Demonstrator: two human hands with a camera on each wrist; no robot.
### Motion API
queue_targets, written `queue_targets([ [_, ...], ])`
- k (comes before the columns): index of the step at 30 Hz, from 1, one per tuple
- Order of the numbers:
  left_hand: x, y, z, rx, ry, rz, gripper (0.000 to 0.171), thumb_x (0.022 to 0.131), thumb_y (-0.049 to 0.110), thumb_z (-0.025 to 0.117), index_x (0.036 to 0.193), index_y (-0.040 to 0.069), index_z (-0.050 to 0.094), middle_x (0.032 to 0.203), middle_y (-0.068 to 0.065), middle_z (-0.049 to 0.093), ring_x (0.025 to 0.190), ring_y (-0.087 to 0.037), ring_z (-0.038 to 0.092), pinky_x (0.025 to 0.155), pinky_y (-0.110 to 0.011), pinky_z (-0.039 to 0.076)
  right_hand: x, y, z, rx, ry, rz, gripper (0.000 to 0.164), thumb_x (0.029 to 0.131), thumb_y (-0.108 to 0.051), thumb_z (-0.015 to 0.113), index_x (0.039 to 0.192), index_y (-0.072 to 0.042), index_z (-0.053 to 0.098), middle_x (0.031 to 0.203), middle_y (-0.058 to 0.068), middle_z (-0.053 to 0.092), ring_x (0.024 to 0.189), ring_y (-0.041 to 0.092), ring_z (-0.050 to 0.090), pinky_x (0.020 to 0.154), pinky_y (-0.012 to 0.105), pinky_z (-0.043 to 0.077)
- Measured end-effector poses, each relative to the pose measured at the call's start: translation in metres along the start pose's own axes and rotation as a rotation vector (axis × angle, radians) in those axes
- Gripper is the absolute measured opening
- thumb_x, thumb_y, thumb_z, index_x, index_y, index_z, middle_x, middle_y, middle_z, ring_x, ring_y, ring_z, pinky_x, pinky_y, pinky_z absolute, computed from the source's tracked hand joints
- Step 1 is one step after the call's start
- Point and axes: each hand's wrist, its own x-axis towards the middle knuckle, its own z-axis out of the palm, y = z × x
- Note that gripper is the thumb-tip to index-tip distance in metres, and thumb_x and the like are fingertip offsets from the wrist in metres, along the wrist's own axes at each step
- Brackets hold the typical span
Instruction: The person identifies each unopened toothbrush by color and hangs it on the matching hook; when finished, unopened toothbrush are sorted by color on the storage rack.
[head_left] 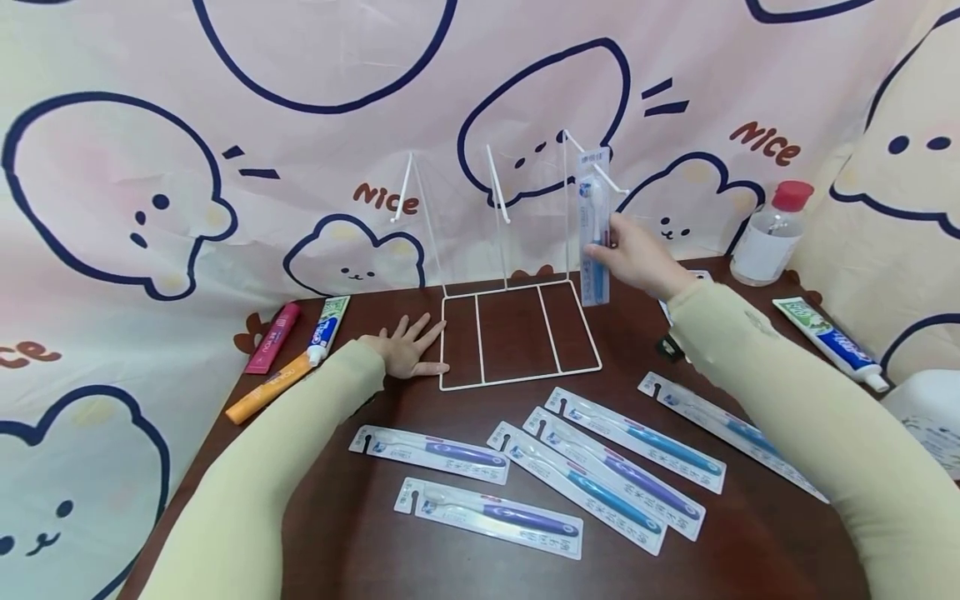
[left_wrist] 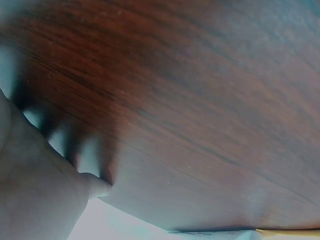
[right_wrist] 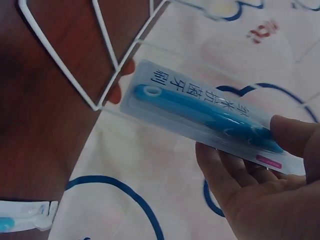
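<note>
My right hand [head_left: 637, 254] holds a packaged blue toothbrush [head_left: 596, 221] upright at the right hook [head_left: 615, 183] of a white wire rack [head_left: 525, 378]. Thumb and fingers pinch the pack around its middle. Its top overlaps the hook, and the hook's tip shows on the pack's right side. In the right wrist view the toothbrush's blue handle [right_wrist: 200, 112] points toward the rack's base. Fingers spread, my left hand [head_left: 405, 350] rests on the table beside the base's left edge, thumb right at the wire. The left and middle hooks bear nothing.
Several packaged toothbrushes [head_left: 487, 517], purple and blue, lie on the table [head_left: 337, 533] before the rack. Toothpaste tubes [head_left: 273, 387] lie at the left, another tube [head_left: 832, 342] at the right. A red-capped bottle [head_left: 768, 242] stands back right. Patterned cloth [head_left: 322, 150] hangs behind.
</note>
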Motion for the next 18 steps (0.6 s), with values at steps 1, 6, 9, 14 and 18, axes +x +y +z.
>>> queue_targets([
  [1,0.0,0.0,0.0,-0.004,-0.001,-0.002,0.096,0.075,0.082,0.023,0.146,0.03,-0.013,0.152,-0.008,-0.014,0.135,-0.041,-0.006,0.098,-0.066,0.009,0.008,-0.001,-0.001,0.007,-0.018,0.008,0.055,0.096,-0.025,0.048,0.143,-0.005,0.026,0.132,0.021,0.045,0.114,0.036,0.049,0.09,0.05,0.041],
  [6,0.005,0.0,0.005,-0.017,0.0,-0.009,0.095,0.075,0.082,0.022,0.145,0.031,-0.015,0.152,-0.007,-0.016,0.136,-0.04,-0.008,0.099,-0.066,0.006,0.042,-0.007,-0.001,0.051,-0.073,0.07,0.058,0.098,-0.019,0.043,0.146,-0.005,0.014,0.138,0.024,0.036,0.121,0.039,0.041,0.096,0.052,0.034],
  [9,0.009,0.001,0.01,-0.04,-0.006,-0.01,0.096,0.073,0.084,0.022,0.145,0.033,-0.016,0.152,-0.005,-0.017,0.136,-0.038,-0.01,0.099,-0.066,0.004,0.059,-0.008,-0.001,0.073,-0.072,0.1,0.058,0.098,-0.015,0.043,0.146,-0.003,0.014,0.138,0.026,0.035,0.122,0.041,0.04,0.097,0.053,0.033],
  [14,0.009,-0.002,0.013,-0.04,-0.014,-0.022,0.096,0.071,0.085,0.021,0.143,0.035,-0.018,0.151,-0.003,-0.019,0.136,-0.038,-0.011,0.099,-0.065,0.003,0.077,-0.006,-0.003,0.045,-0.068,0.135,0.055,0.098,-0.015,0.043,0.145,-0.001,0.018,0.137,0.026,0.037,0.121,0.041,0.041,0.095,0.051,0.035],
  [18,0.007,-0.005,0.007,-0.014,-0.011,-0.02,0.097,0.071,0.086,0.02,0.143,0.034,-0.019,0.151,-0.004,-0.019,0.135,-0.039,-0.01,0.099,-0.066,0.005,0.086,-0.002,-0.008,0.009,-0.059,0.137,0.053,0.097,-0.017,0.044,0.143,0.001,0.024,0.134,0.026,0.04,0.119,0.04,0.044,0.095,0.05,0.036],
])
